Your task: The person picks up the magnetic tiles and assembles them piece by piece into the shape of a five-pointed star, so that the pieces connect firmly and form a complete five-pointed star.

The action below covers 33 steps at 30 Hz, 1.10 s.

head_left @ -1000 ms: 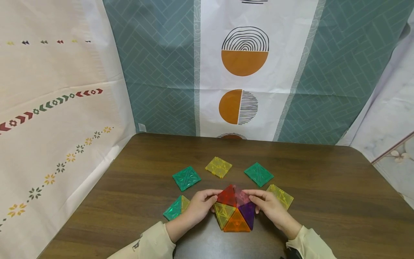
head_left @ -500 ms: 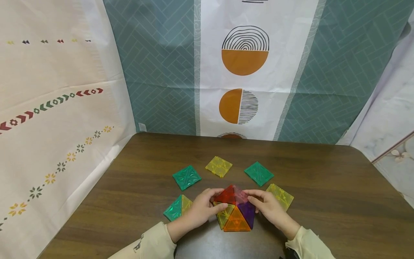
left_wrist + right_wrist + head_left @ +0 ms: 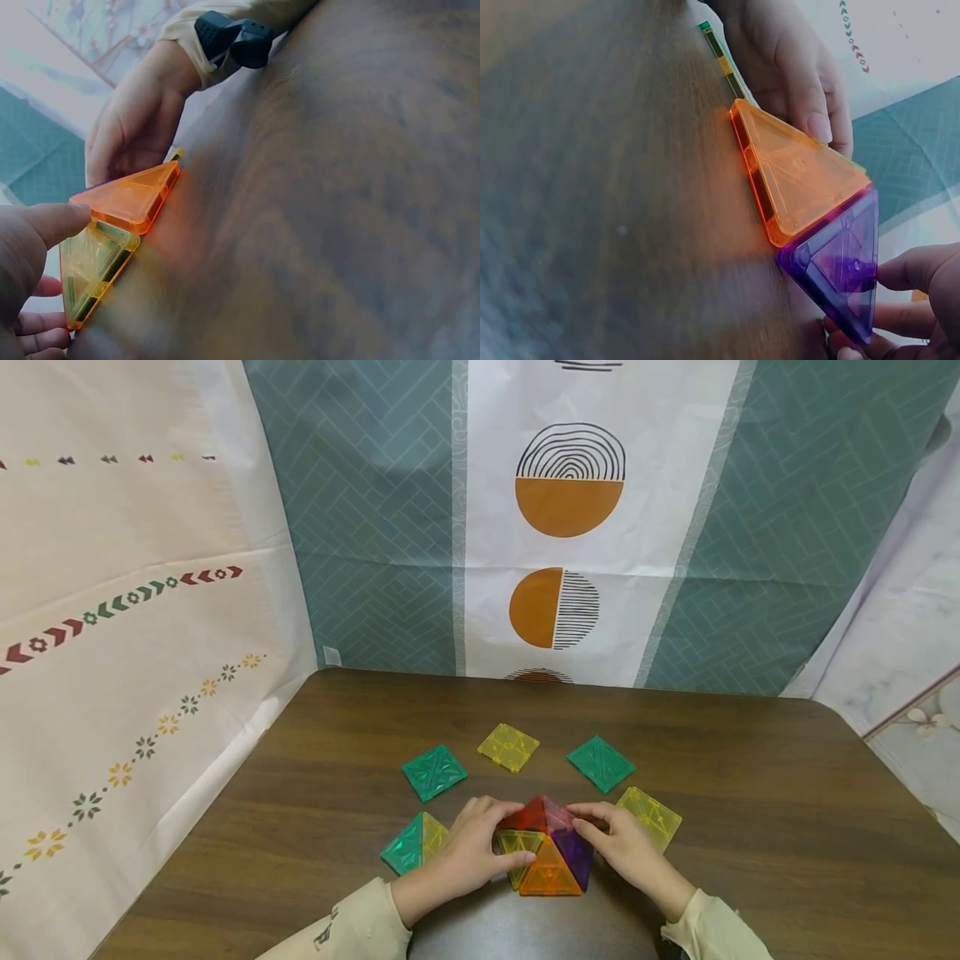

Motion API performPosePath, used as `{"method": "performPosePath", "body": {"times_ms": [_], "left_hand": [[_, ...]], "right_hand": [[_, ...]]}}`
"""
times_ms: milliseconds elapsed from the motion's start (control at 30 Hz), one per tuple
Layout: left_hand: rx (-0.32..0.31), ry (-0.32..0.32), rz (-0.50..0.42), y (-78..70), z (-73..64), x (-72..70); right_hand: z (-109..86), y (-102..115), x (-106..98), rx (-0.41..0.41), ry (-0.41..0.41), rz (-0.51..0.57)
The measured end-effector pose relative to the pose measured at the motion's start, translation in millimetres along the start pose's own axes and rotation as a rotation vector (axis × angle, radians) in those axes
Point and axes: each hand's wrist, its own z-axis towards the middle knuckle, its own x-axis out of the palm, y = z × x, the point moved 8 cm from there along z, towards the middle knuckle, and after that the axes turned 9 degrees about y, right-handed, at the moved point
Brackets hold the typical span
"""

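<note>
A low pyramid of translucent magnetic tiles stands on the table, its sides an orange tile (image 3: 551,875), a yellow tile (image 3: 516,842), a purple tile (image 3: 577,857), a red tile (image 3: 528,817) and a pink tile (image 3: 557,816). My left hand (image 3: 474,850) holds its left side, thumb across the yellow tile near the orange edge and fingers around the red side. On the right, my right hand (image 3: 628,845) grips the pink and purple side between thumb and fingers. The right wrist view shows the orange tile (image 3: 799,172) and purple tile (image 3: 840,266) meeting along an edge.
Around the pyramid lie a green tile pair (image 3: 434,773), a yellow tile piece (image 3: 508,747), another green pair (image 3: 601,764), a yellow piece (image 3: 651,817) at right, and a green-and-yellow pair (image 3: 408,845) partly behind the left hand. Patterned cloths hang behind the wooden table (image 3: 360,718).
My left thumb has moved from the pyramid's left edge across the yellow tile, then lower towards the orange one. Its fingers reach further over the red side. The right hand has barely moved.
</note>
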Motion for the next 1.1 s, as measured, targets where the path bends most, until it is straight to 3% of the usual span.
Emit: {"method": "performPosePath", "body": {"times_ms": [133,333,633,833,1100], "left_hand": [[0.001,-0.011,0.029,-0.2,0.2,0.9],[0.006,-0.005,0.045,-1.1,0.5,1.8],[0.125,0.099,0.145,-12.0,-0.4,5.4],[0.248,0.171,0.306,-19.0,-3.2,7.0],[0.259,0.207,0.361,-16.0,-3.1,8.5]], "right_hand": [[-2.6,1.7,-2.3,0.014,-0.031,-0.040],[-2.7,3.1,-2.1,-0.009,-0.002,-0.080],[-4.8,12.9,-1.9,-0.117,0.112,-0.106],[-13.5,21.3,2.7,-0.196,0.162,-0.269],[-19.3,26.6,7.6,-0.250,0.183,-0.392]]}}
